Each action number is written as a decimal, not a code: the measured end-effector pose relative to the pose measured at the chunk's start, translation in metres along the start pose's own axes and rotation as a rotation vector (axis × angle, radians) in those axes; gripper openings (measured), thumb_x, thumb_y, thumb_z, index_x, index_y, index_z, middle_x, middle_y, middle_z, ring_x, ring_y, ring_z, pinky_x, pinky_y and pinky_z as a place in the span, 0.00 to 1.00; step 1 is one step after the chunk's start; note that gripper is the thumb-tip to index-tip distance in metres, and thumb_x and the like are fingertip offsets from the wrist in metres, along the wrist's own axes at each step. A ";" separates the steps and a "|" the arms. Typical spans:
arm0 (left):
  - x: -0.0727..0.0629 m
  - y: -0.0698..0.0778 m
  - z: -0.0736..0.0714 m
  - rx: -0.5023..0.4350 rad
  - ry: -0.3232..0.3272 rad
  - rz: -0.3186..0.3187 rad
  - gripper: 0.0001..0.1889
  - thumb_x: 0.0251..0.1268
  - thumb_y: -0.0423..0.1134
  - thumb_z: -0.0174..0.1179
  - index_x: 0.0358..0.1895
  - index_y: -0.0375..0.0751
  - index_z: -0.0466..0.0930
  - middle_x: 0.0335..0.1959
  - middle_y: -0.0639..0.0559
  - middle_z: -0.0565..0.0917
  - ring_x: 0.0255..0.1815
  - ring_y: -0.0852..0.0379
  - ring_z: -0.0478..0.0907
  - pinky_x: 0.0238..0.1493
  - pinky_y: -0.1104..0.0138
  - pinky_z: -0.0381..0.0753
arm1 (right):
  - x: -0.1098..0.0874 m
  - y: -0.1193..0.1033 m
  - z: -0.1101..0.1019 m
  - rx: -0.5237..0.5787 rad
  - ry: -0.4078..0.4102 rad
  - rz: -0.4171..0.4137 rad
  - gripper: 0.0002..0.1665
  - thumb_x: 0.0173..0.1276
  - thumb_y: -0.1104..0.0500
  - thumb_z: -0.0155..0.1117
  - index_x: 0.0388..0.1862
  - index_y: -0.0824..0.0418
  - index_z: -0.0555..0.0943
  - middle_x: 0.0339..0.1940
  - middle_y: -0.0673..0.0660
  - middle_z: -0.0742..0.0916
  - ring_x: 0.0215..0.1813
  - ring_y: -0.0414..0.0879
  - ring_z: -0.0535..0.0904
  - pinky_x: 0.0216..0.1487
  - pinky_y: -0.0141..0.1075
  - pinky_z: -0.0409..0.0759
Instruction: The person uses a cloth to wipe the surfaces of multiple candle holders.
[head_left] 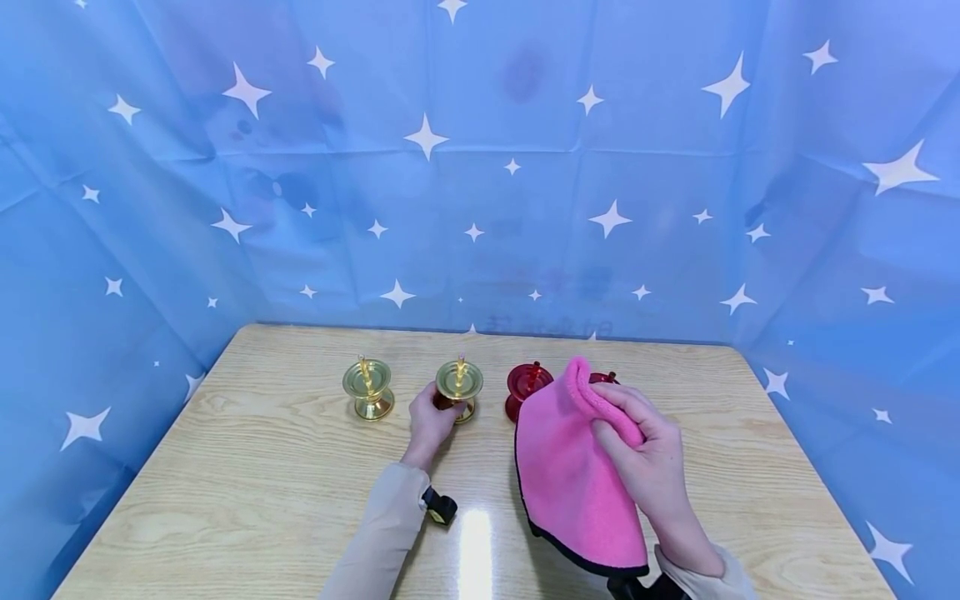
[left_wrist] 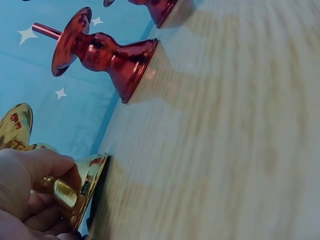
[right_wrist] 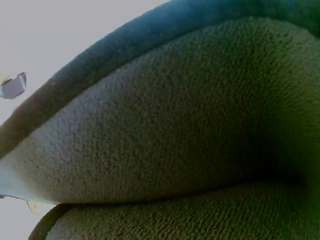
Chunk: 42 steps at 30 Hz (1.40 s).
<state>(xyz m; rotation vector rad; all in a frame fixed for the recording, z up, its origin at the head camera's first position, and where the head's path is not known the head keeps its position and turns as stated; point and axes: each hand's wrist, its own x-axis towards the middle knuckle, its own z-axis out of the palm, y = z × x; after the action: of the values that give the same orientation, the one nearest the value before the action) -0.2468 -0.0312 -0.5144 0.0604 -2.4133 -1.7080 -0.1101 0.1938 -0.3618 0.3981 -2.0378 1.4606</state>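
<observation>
My left hand (head_left: 429, 423) grips a shiny gold candle holder (head_left: 460, 381) below its dish. In the left wrist view, the thumb and fingers wrap round its stem, and its base (left_wrist: 92, 187) is close to the tabletop. My right hand (head_left: 648, 454) pinches a pink cloth (head_left: 566, 475) with dark edging between thumb and fingers. The cloth hangs down in front of the red holders, its top edge folded over. Dark folds of the same cloth (right_wrist: 150, 125) fill most of the right wrist view.
Another gold candle holder (head_left: 367, 379) stands at the left. To the right are a red candle holder (head_left: 527, 382) and a second red one (head_left: 604, 377), mostly hidden by cloth and hand. The wooden table (head_left: 247, 467) ends at a blue star-patterned curtain (head_left: 480, 183).
</observation>
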 end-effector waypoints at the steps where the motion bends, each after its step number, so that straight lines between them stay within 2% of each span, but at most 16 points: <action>1: 0.000 -0.001 0.000 -0.001 0.000 -0.001 0.16 0.47 0.28 0.68 0.43 0.33 0.80 0.42 0.40 0.83 0.47 0.45 0.78 0.51 0.55 0.75 | 0.000 0.000 0.000 0.000 0.000 0.005 0.22 0.54 0.81 0.58 0.46 0.68 0.82 0.45 0.58 0.84 0.44 0.38 0.79 0.36 0.21 0.75; 8: 0.000 -0.003 -0.001 -0.006 -0.015 -0.010 0.19 0.48 0.29 0.69 0.46 0.34 0.79 0.44 0.40 0.83 0.49 0.44 0.78 0.51 0.55 0.76 | 0.000 -0.002 0.000 -0.001 0.003 0.011 0.21 0.54 0.81 0.58 0.46 0.68 0.82 0.46 0.56 0.84 0.45 0.38 0.79 0.36 0.21 0.75; 15: -0.001 -0.004 -0.003 0.000 -0.002 0.005 0.17 0.46 0.30 0.70 0.43 0.33 0.80 0.43 0.39 0.83 0.48 0.44 0.78 0.51 0.55 0.76 | 0.000 -0.003 0.000 -0.002 0.003 0.018 0.21 0.54 0.81 0.58 0.46 0.68 0.82 0.46 0.56 0.84 0.46 0.38 0.79 0.36 0.21 0.75; 25: -0.001 -0.003 -0.002 0.040 0.004 -0.051 0.17 0.45 0.32 0.71 0.42 0.34 0.82 0.42 0.40 0.84 0.48 0.44 0.79 0.50 0.55 0.76 | 0.000 -0.005 -0.001 -0.002 0.003 0.051 0.21 0.55 0.80 0.58 0.47 0.67 0.82 0.46 0.56 0.84 0.46 0.39 0.79 0.37 0.22 0.75; 32: -0.002 -0.004 -0.004 0.058 0.007 -0.012 0.20 0.42 0.30 0.72 0.43 0.32 0.78 0.41 0.39 0.82 0.46 0.44 0.78 0.49 0.54 0.76 | 0.000 -0.003 0.000 0.006 0.004 0.032 0.22 0.54 0.80 0.58 0.46 0.67 0.82 0.46 0.57 0.84 0.45 0.38 0.79 0.36 0.22 0.75; 37: -0.003 -0.004 -0.008 0.040 0.001 -0.021 0.18 0.42 0.28 0.71 0.40 0.30 0.79 0.39 0.39 0.83 0.43 0.45 0.80 0.47 0.56 0.78 | 0.000 -0.002 0.000 0.006 0.003 0.016 0.21 0.54 0.81 0.58 0.46 0.68 0.82 0.46 0.57 0.84 0.45 0.38 0.79 0.36 0.21 0.75; 42: -0.003 -0.005 -0.012 0.066 -0.013 -0.009 0.16 0.42 0.30 0.72 0.37 0.31 0.80 0.37 0.40 0.83 0.41 0.45 0.79 0.44 0.56 0.78 | 0.000 -0.001 0.000 0.009 -0.002 0.009 0.21 0.54 0.81 0.58 0.46 0.69 0.82 0.46 0.57 0.84 0.46 0.39 0.79 0.37 0.21 0.75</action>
<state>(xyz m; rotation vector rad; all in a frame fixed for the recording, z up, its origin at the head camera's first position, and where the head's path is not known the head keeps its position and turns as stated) -0.2424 -0.0439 -0.5156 0.0699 -2.4826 -1.6367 -0.1094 0.1932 -0.3609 0.3953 -2.0374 1.4759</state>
